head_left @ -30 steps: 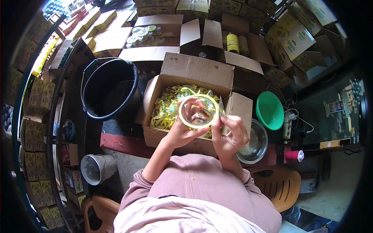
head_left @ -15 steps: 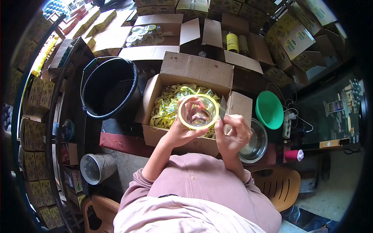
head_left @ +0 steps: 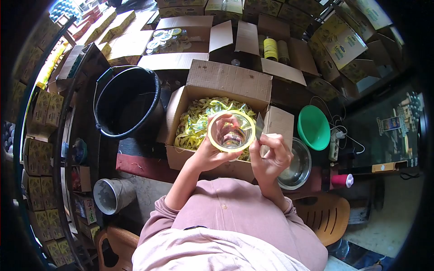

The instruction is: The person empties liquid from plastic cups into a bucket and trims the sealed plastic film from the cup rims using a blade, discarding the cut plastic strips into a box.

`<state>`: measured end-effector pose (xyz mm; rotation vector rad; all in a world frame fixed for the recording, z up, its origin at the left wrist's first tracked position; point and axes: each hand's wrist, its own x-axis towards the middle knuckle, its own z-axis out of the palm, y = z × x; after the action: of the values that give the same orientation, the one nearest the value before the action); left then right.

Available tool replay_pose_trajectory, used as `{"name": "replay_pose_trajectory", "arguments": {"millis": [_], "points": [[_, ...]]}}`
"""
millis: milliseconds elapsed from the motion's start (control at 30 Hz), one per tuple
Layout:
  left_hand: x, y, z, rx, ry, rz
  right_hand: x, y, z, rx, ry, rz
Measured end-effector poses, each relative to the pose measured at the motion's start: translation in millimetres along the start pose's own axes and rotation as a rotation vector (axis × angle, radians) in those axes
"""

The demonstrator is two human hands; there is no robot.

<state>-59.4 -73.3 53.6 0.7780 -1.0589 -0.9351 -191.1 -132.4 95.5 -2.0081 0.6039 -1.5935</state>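
Note:
A clear jar (head_left: 232, 131) with a yellow rim faces up toward me, above the open cardboard box (head_left: 226, 74). Wrapped round the jar's left side and underside is my left hand (head_left: 209, 151). My right hand (head_left: 271, 158) pinches a thin, flat blade-like piece (head_left: 259, 126) between thumb and fingers, upright close beside the jar's right rim. Whether the piece touches the rim I cannot tell. Yellow and green wrappers (head_left: 192, 124) fill the box beneath.
A black bucket (head_left: 158, 101) stands left of the box, a grey bucket (head_left: 114, 197) lower left. At the right are a green bowl (head_left: 313, 128), a metal bowl (head_left: 298, 169) and a thread spool (head_left: 342, 180). Open boxes hold jars (head_left: 167, 40) and yellow rolls (head_left: 270, 49).
Since one second ago, my right hand and the flat piece have shifted slightly right of the jar. Across the last half second the jar has moved down very slightly.

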Motion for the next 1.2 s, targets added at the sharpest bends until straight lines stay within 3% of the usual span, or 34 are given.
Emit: {"name": "replay_pose_trajectory", "arguments": {"millis": [700,900,1100,1200], "points": [[-1,8,-7,0.221,-0.105,0.045,7,6,1,0.028,-0.059,0.01],[1,0,-7,-0.038,-0.063,-0.046,8,6,0,0.055,-0.064,0.035],[0,0,-11,0.057,-0.135,-0.077,8,7,-1,0.019,-0.068,0.026],[2,3,-6,0.046,-0.166,0.003,9,8,0,0.042,-0.065,0.043]]}}
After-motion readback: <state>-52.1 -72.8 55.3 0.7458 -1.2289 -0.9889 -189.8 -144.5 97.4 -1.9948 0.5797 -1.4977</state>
